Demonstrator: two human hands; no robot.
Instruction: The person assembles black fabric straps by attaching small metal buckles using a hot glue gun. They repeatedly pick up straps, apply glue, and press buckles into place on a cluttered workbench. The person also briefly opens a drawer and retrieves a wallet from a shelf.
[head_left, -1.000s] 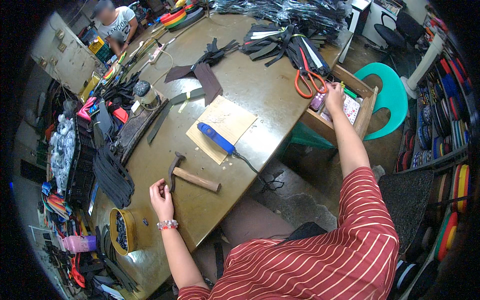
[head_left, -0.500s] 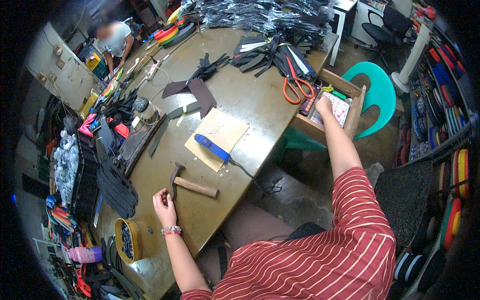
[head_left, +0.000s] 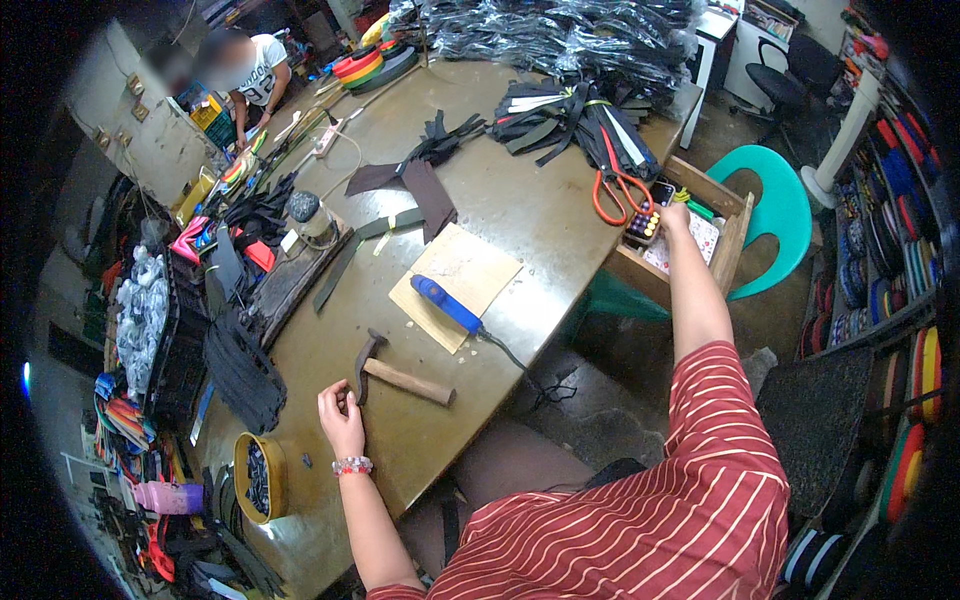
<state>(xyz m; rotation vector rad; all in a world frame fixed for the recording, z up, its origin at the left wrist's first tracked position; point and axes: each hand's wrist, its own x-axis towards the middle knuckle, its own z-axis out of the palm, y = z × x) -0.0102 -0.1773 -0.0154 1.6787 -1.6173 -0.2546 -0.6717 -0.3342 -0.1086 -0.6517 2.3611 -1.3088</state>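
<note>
My right hand [head_left: 676, 219] is inside the open wooden drawer [head_left: 741, 238], closed, its fingertips hidden. Beside it lie a dark case with rows of small round pieces [head_left: 643, 226], a patterned white item [head_left: 703, 240] and green things [head_left: 699, 209]. On the table my left hand [head_left: 342, 422] rests with fingers curled in; whatever they may hold is hidden. Just right of it lies a wooden-handled hammer [head_left: 408, 381], its head close to my fingers. A blue corded hand tool [head_left: 446, 304] lies on a tan board [head_left: 484, 270].
Orange-handled scissors [head_left: 622, 191] lie near the drawer, by bundled black straps [head_left: 550, 115]. A yellow tub of small dark pieces [head_left: 277, 478] stands at lower left. A green chair [head_left: 785, 225] is behind the drawer. Across the table a person [head_left: 262, 80] leans over.
The whole view has shifted, so the table sits further right. My right hand has moved nearer the drawer's left part, by the dark case. My left hand stays by the hammer.
</note>
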